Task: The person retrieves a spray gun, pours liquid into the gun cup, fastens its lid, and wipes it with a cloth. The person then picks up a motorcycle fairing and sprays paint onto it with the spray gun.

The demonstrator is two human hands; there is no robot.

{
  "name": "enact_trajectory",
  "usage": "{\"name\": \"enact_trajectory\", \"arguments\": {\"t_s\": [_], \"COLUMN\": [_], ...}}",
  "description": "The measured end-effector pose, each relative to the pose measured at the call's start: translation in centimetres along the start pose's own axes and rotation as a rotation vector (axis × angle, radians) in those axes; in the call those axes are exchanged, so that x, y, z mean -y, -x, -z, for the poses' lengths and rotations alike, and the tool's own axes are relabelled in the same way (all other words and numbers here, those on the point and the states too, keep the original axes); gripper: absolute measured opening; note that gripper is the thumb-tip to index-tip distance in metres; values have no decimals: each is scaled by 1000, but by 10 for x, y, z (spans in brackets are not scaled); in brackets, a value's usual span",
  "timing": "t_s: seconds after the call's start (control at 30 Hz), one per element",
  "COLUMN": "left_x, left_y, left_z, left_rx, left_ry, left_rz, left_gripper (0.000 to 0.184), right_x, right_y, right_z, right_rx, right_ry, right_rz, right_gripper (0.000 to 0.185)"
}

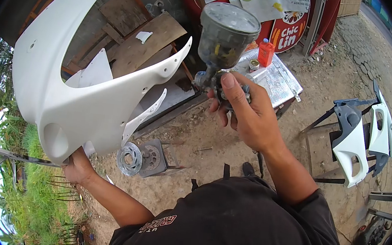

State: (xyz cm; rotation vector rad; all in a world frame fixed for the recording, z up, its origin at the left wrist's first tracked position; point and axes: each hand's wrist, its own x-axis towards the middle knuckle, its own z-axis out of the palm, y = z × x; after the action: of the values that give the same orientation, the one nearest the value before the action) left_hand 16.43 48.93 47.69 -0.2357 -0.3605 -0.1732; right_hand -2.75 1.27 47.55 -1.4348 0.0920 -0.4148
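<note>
A large white fairing panel (82, 110) fills the left of the head view, held up at its lower edge by my left hand (78, 166), whose fingers go behind the panel. My right hand (245, 104) is closed around a spray gun (216, 84), thumb on top. The gun's round, smoky cup (228, 37) stands above it, with a pale lid. Between the gun and the panel's pointed right arm there is a small gap.
Behind the gun, a silver-topped table (282, 79) bears a red bottle (266, 53) and a small tin (254, 64). More white and dark panels (352, 148) rest on a stand at right. Brake discs (130, 158) lie by a stool; wooden boards (149, 43) stand behind.
</note>
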Motion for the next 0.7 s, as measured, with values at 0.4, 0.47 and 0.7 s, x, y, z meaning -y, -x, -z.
{"name": "enact_trajectory", "arguments": {"t_s": [0.4, 0.47, 0.7], "left_x": [7, 6, 10], "left_y": [-1, 1, 1], "left_z": [2, 10, 42], "left_rx": [-14, 11, 245], "left_ry": [-35, -198, -340], "left_rz": [-92, -158, -101], "left_gripper": [68, 64, 56], "right_x": [3, 7, -20], "right_y": [6, 10, 7], "right_z": [-5, -10, 14], "right_rx": [76, 28, -210], "right_ry": [-68, -139, -38], "right_rz": [0, 24, 60], "right_gripper": [59, 57, 49]}}
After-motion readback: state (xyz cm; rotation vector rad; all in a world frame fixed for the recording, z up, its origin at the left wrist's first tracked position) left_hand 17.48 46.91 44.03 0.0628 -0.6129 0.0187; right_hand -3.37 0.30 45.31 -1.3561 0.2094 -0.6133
